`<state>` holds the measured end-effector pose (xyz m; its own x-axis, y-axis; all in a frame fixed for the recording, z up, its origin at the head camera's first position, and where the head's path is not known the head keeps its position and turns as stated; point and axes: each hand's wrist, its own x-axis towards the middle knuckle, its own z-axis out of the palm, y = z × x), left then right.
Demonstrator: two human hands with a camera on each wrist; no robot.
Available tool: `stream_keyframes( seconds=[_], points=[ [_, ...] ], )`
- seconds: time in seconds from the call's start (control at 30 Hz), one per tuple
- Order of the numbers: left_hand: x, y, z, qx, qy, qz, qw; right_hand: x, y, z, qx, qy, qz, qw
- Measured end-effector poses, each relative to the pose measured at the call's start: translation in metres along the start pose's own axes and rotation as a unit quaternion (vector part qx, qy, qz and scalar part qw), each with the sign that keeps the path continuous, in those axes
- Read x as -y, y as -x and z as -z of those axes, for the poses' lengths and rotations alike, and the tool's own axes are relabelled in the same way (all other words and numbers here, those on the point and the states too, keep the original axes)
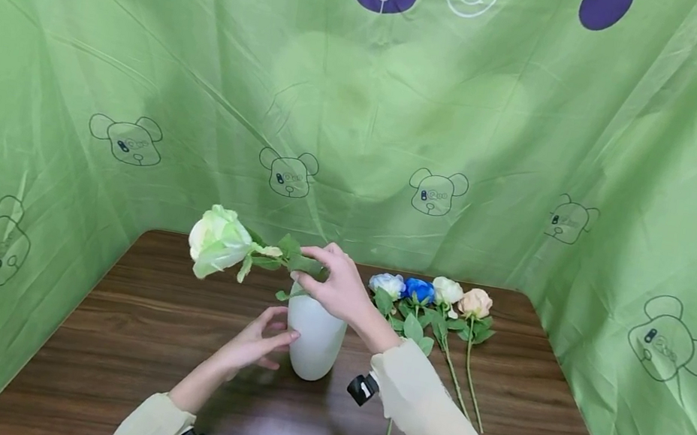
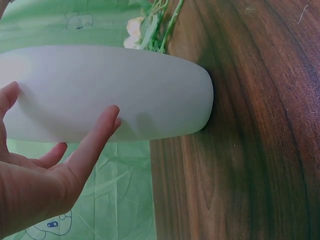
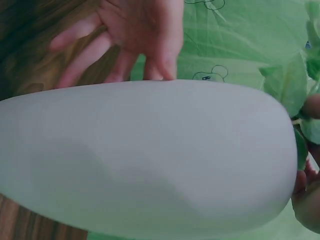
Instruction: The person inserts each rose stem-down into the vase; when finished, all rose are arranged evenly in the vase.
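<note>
A white vase (image 1: pixel 313 345) stands upright on the wooden table. The left hand (image 1: pixel 261 337) touches its left side, thumb toward the front and fingers spread. Those fingers (image 2: pixel 95 135) look fairly straight against the vase in the left wrist view. Over the vase's mouth, the right hand (image 1: pixel 340 288) pinches a pale green-white rose (image 1: pixel 218 241) by its leafy stem. The bloom leans out to the left, nearly level. In the right wrist view, green leaves (image 3: pixel 287 85) and the right fingertips (image 3: pixel 300 182) sit right at the vase's rim. The lower stem is hidden.
Right of the vase lie more artificial roses: a pale blue one (image 1: pixel 387 284), a blue one (image 1: pixel 419 291), a white one (image 1: pixel 447 292) and a peach one (image 1: pixel 475 303), stems toward the front. Green cloth (image 1: pixel 364 121) walls surround the table (image 1: pixel 118 333).
</note>
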<state>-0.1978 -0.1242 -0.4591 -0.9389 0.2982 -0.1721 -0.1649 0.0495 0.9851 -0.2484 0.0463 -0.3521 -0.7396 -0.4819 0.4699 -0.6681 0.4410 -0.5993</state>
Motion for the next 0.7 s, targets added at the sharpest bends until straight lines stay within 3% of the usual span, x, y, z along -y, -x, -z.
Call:
stream_keyframes(
  seconds=[0.27, 0.47, 0.7],
  points=[
    [-0.022, 0.015, -0.008, 0.006, -0.012, -0.005, 0.9999, -0.015, 0.013, 0.0, -0.061, 0.011, -0.031, 0.998],
    [-0.022, 0.015, -0.008, 0.013, -0.012, -0.008, 0.9998, -0.021, 0.023, -0.001, -0.056, 0.05, -0.022, 0.997],
    [-0.023, 0.015, -0.008, 0.011, -0.014, -0.007, 0.9998, -0.026, 0.028, 0.009, -0.044, 0.006, -0.022, 0.999]
  ],
)
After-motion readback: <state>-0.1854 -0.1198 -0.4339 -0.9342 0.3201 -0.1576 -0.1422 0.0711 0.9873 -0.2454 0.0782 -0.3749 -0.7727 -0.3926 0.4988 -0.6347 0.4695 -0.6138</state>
